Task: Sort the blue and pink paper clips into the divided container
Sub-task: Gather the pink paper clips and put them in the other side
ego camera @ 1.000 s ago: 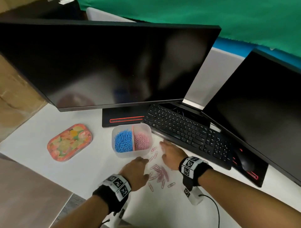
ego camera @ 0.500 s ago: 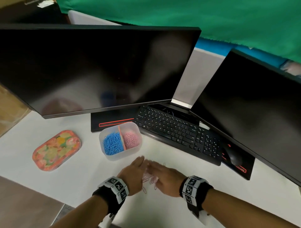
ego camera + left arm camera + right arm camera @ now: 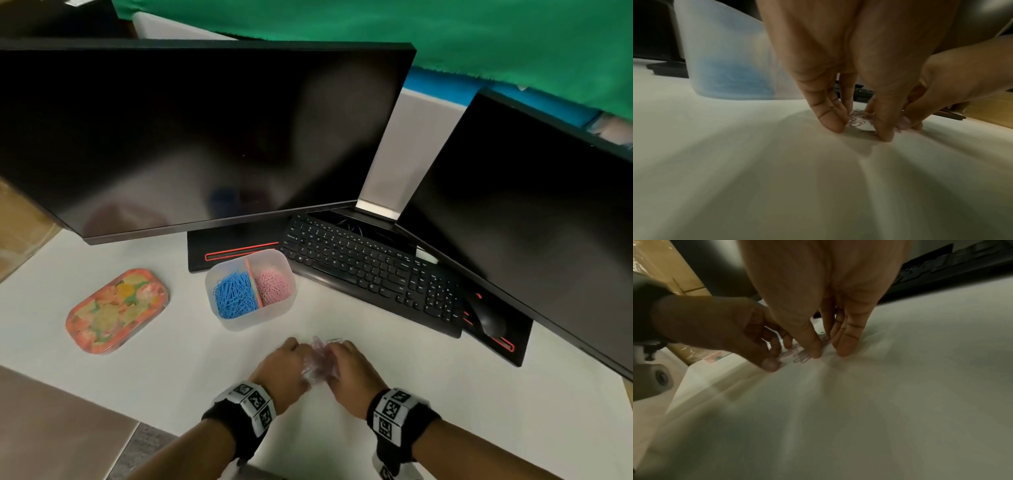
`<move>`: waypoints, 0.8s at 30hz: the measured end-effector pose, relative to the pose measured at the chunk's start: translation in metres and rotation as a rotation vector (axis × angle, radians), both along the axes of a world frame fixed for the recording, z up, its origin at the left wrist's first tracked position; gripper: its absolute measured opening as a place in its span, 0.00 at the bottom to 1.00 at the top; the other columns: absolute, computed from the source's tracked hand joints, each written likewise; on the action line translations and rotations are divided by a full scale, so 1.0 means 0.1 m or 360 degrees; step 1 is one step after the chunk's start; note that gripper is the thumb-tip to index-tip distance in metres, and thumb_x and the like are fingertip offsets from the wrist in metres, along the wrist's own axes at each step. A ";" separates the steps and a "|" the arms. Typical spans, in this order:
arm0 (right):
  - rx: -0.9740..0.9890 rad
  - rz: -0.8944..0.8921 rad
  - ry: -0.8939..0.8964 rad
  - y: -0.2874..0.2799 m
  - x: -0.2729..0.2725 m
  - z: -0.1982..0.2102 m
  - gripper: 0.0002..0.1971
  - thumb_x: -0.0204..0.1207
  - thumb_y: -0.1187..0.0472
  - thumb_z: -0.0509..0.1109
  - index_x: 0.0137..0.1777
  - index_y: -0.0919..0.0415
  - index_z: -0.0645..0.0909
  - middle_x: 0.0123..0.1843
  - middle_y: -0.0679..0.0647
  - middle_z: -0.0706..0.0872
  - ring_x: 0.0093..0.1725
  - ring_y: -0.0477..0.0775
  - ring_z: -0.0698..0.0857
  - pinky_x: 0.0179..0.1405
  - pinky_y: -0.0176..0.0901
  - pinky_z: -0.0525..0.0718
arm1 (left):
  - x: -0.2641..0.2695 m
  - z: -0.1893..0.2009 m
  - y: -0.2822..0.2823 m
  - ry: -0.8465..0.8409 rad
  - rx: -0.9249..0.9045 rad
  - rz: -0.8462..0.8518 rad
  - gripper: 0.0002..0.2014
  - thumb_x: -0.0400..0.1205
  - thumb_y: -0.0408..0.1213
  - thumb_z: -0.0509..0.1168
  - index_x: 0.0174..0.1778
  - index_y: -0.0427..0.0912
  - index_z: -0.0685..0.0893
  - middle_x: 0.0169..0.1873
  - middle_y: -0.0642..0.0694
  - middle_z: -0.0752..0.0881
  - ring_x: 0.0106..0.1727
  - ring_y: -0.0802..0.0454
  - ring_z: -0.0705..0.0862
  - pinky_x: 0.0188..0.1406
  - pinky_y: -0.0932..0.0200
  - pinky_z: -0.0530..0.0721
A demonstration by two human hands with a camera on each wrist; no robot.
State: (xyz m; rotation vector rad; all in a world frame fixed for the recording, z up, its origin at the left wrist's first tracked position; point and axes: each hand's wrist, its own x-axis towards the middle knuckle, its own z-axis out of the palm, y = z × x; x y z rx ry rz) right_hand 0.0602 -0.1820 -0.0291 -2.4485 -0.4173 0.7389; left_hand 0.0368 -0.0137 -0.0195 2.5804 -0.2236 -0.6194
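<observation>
- Pink paper clips (image 3: 317, 359) are bunched in a small loose pile on the white table (image 3: 171, 370), near the divided container (image 3: 239, 323) on the person's side.
- Left hand (image 3: 284, 368) and right hand (image 3: 351, 371) hem the pile in from either side. Fingers are fairly straight, tips down on the table, nothing really gripped.
- Container has blue clips (image 3: 234, 298) in its left half and pink ones (image 3: 274, 289) in the right.

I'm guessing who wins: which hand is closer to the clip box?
Left. The left hand is just in front of the clip box; the right hand is farther right, across the loose pink clips.
</observation>
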 end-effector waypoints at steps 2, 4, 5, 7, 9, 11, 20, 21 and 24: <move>0.0067 -0.0010 0.0053 0.06 0.02 0.00 0.21 0.73 0.60 0.72 0.65 0.53 0.75 0.62 0.51 0.77 0.60 0.53 0.82 0.64 0.48 0.81 | 0.03 0.01 -0.04 -0.0043 -0.0024 0.0068 0.16 0.79 0.39 0.65 0.62 0.43 0.79 0.57 0.45 0.80 0.59 0.47 0.80 0.59 0.55 0.79; -0.0011 0.0019 0.0062 0.07 0.06 0.04 0.27 0.69 0.54 0.76 0.68 0.53 0.71 0.61 0.51 0.75 0.59 0.55 0.82 0.61 0.49 0.82 | 0.05 -0.01 -0.02 -0.0021 -0.0072 0.0228 0.16 0.77 0.39 0.66 0.61 0.45 0.80 0.56 0.45 0.81 0.56 0.43 0.83 0.55 0.54 0.81; -0.0110 0.0076 0.0021 0.06 0.09 0.06 0.34 0.67 0.50 0.77 0.71 0.52 0.67 0.63 0.52 0.72 0.60 0.56 0.80 0.60 0.48 0.82 | 0.05 -0.02 0.00 -0.0005 -0.0071 0.0279 0.17 0.76 0.39 0.66 0.62 0.45 0.79 0.56 0.45 0.80 0.55 0.43 0.84 0.55 0.54 0.81; -0.0327 0.0209 -0.0058 0.04 0.14 0.08 0.48 0.63 0.44 0.78 0.78 0.52 0.56 0.67 0.54 0.67 0.64 0.57 0.75 0.60 0.49 0.81 | 0.04 -0.04 0.04 0.0032 -0.0038 0.0330 0.20 0.76 0.37 0.68 0.64 0.44 0.77 0.58 0.46 0.79 0.56 0.43 0.83 0.56 0.55 0.81; -0.0398 0.0301 -0.0078 0.06 0.19 0.07 0.49 0.61 0.42 0.79 0.78 0.50 0.56 0.66 0.54 0.66 0.63 0.58 0.76 0.58 0.49 0.81 | 0.04 -0.07 0.06 0.0033 -0.0003 0.0322 0.21 0.76 0.37 0.69 0.65 0.44 0.77 0.58 0.46 0.80 0.57 0.45 0.83 0.56 0.57 0.80; -0.0351 0.0328 -0.0094 0.11 0.23 0.04 0.39 0.64 0.44 0.79 0.72 0.51 0.64 0.63 0.54 0.69 0.59 0.59 0.80 0.53 0.45 0.81 | 0.05 -0.08 0.05 0.0007 -0.0010 0.0322 0.15 0.77 0.38 0.67 0.61 0.45 0.81 0.55 0.46 0.83 0.55 0.46 0.84 0.55 0.59 0.80; -0.0093 0.0250 -0.0137 0.21 0.31 0.02 0.13 0.80 0.55 0.67 0.60 0.58 0.82 0.56 0.56 0.84 0.55 0.58 0.84 0.56 0.48 0.82 | 0.16 -0.04 -0.04 -0.0098 -0.0067 0.0355 0.11 0.81 0.35 0.60 0.50 0.45 0.89 0.48 0.44 0.88 0.49 0.47 0.84 0.48 0.59 0.79; -0.0081 0.0248 -0.0146 0.21 0.32 0.01 0.12 0.80 0.55 0.67 0.60 0.58 0.83 0.56 0.56 0.84 0.55 0.58 0.84 0.55 0.48 0.82 | 0.18 -0.04 -0.03 -0.0083 -0.0089 0.0383 0.11 0.81 0.35 0.61 0.50 0.45 0.89 0.47 0.44 0.88 0.49 0.47 0.85 0.48 0.59 0.79; -0.0042 0.0195 -0.0111 0.22 0.36 0.00 0.11 0.79 0.56 0.67 0.57 0.60 0.84 0.54 0.58 0.85 0.52 0.59 0.85 0.53 0.49 0.84 | 0.22 -0.04 -0.02 -0.0076 -0.0137 0.0428 0.10 0.80 0.36 0.62 0.49 0.46 0.90 0.46 0.45 0.89 0.49 0.47 0.85 0.49 0.58 0.81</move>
